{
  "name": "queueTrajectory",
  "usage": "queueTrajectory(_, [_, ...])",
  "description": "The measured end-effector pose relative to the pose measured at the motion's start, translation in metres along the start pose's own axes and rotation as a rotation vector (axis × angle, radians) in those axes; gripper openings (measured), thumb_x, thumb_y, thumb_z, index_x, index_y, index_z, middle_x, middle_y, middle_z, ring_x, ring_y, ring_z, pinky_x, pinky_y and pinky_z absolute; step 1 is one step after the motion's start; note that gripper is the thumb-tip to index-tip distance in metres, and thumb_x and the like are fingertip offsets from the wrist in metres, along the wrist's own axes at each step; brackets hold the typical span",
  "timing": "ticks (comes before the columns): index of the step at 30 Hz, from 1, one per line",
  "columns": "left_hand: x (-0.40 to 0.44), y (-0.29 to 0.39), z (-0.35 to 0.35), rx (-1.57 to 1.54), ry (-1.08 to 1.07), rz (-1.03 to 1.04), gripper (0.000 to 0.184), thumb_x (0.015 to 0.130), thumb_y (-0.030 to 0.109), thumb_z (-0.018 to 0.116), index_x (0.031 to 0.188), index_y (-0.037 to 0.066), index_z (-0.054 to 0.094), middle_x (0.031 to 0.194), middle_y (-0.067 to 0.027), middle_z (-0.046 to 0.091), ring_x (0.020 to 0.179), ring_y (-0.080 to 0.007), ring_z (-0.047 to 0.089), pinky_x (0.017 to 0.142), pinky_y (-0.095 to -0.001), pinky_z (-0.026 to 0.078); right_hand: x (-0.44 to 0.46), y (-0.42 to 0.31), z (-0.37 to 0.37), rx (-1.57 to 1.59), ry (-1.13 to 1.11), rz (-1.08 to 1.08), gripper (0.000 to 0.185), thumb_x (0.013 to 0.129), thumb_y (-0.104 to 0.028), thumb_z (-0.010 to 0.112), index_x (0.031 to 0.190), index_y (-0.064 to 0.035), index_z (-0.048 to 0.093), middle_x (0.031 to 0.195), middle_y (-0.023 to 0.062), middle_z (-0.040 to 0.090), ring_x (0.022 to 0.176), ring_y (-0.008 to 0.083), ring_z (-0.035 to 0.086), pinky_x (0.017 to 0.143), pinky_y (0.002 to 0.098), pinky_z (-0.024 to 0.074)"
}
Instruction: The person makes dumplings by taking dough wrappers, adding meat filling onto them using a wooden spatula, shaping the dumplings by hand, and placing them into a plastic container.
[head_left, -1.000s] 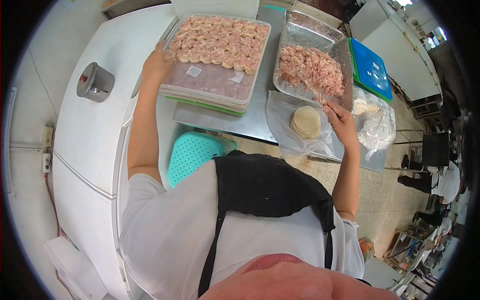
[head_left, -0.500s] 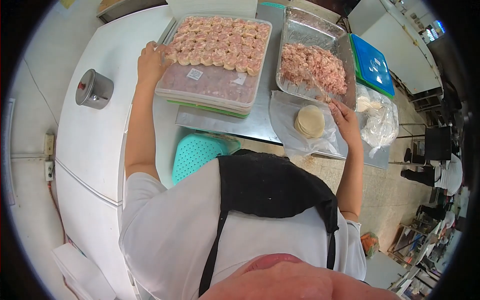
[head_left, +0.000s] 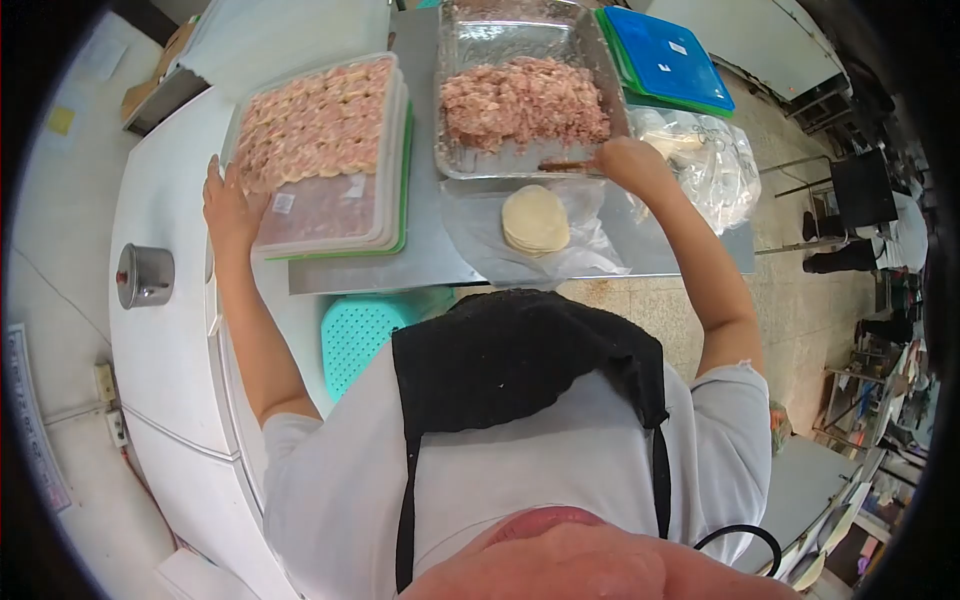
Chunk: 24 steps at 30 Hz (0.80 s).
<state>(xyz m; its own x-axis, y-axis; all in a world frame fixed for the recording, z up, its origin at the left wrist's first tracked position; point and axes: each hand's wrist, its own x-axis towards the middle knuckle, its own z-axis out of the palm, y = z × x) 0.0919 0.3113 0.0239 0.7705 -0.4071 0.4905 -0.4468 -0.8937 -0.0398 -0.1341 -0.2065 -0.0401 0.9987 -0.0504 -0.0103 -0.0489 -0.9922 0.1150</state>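
Observation:
My left hand is at the left edge of a clear plastic tray, fingers stretched out and apart, with nothing visible in it. Rows of meat-filled dumplings cover the tray's far part. In my right hand, closed fingers grip a thin brown spatula. The spatula lies low across the near end of a metal pan, close to a mound of minced meat. A stack of round dumpling wrappers sits on a plastic sheet in front of the pan.
Blue and green lids lie right of the pan, with a plastic bag nearer me. A lidded metal pot stands on the white surface at left. Below the steel table is a turquoise perforated basket. Another person is at far right.
The view has shifted, and the table things appear farther left. My left hand has moved nearer along the tray's left edge. My right hand has swung the spatula sideways, away from the meat mound.

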Motion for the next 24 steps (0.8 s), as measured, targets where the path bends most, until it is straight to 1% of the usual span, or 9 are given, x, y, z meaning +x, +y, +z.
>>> queueTrajectory(2, [-0.001,0.053,-0.029,-0.058,0.095,0.087,0.06,0.071,0.023,0.077,0.126,0.013,0.055,0.135,-0.0178,0.047,0.122,-0.0361,0.046,0.098,-0.0446,0.042,0.01,0.021,-0.001,-0.037,0.017,0.046,0.029,0.084,-0.027,0.059,0.069,-0.002,0.066,0.076,0.0178,0.066,0.075,0.0342,0.065,0.069,0.0442,0.0517])
queueTrajectory(6, [-0.014,0.193,-0.061,-0.705,0.084,0.22,0.027,0.08,0.011,0.068,0.106,0.005,0.065,0.105,-0.0127,0.062,0.105,-0.0304,0.057,0.093,-0.039,0.043,0.029,0.068,-0.029,-0.011,0.106,0.015,0.022,0.082,-0.022,0.057,0.071,-0.0052,0.067,0.074,0.0171,0.066,0.072,0.0347,0.066,0.063,0.0464,0.0521])
queueTrajectory(7, [-0.019,0.219,-0.048,-0.78,-0.029,0.276,0.024,0.081,0.011,0.068,0.104,0.005,0.065,0.104,-0.0124,0.062,0.102,-0.0305,0.058,0.091,-0.0387,0.044,0.032,0.079,-0.026,0.027,0.208,-0.073,0.019,0.082,-0.017,0.054,0.073,-0.0078,0.068,0.074,0.0164,0.067,0.07,0.0346,0.067,0.059,0.0473,0.0525])
queueTrajectory(11, [-0.059,0.304,0.019,-0.962,-0.497,0.327,0.021,0.078,0.01,0.069,0.098,0.006,0.064,0.096,-0.0127,0.06,0.097,-0.0313,0.057,0.088,-0.0396,0.045,0.032,0.06,0.015,0.1,0.147,-0.113,0.018,0.08,-0.016,0.054,0.073,-0.0054,0.068,0.073,0.0158,0.066,0.073,0.0335,0.067,0.062,0.0454,0.0528])
queueTrajectory(13, [-0.075,0.335,0.032,-0.885,-0.488,0.342,0.022,0.078,0.013,0.07,0.098,0.006,0.064,0.094,-0.0127,0.06,0.095,-0.0325,0.057,0.087,-0.0398,0.045,0.004,0.036,0.012,0.188,0.123,-0.277,0.018,0.078,-0.015,0.055,0.074,-0.0045,0.068,0.072,0.0151,0.066,0.073,0.0331,0.067,0.062,0.0448,0.0529])
queueTrajectory(14, [-0.08,0.345,0.036,-0.816,-0.475,0.361,0.023,0.077,0.015,0.072,0.097,0.006,0.064,0.092,-0.0127,0.059,0.093,-0.0337,0.056,0.087,-0.0399,0.044,-0.006,0.029,0.006,0.229,0.076,-0.374,0.018,0.078,-0.015,0.055,0.074,-0.0042,0.069,0.072,0.0147,0.066,0.072,0.033,0.067,0.062,0.0444,0.0529])
queueTrajectory(17, [-0.086,0.353,0.049,-0.832,-0.319,0.266,0.023,0.074,0.013,0.073,0.094,0.006,0.065,0.091,-0.0118,0.057,0.091,-0.0329,0.055,0.083,-0.0395,0.046,-0.006,0.042,-0.025,0.129,0.017,-0.331,0.016,0.076,-0.013,0.056,0.073,-0.0051,0.069,0.071,0.0142,0.066,0.071,0.0316,0.067,0.06,0.0434,0.053])
queueTrajectory(22, [-0.088,0.347,0.056,-0.858,-0.474,0.115,0.017,0.081,0.017,0.068,0.092,0.005,0.068,0.087,-0.011,0.058,0.089,-0.0306,0.056,0.079,-0.0363,0.044,0.023,0.084,-0.013,0.054,0.064,-0.193,0.018,0.078,-0.017,0.059,0.074,-0.0031,0.069,0.074,0.0157,0.067,0.073,0.0312,0.068,0.061,0.0416,0.0529])
queueTrajectory(24, [-0.086,0.347,0.053,-0.836,-0.505,0.084,0.015,0.083,0.016,0.067,0.093,0.004,0.068,0.087,-0.0106,0.058,0.087,-0.0286,0.056,0.076,-0.0348,0.044,0.001,0.07,0.007,0.106,0.159,-0.456,0.012,0.072,-0.013,0.06,0.069,-0.0063,0.07,0.07,0.0135,0.066,0.068,0.0302,0.067,0.056,0.0412,0.0526])
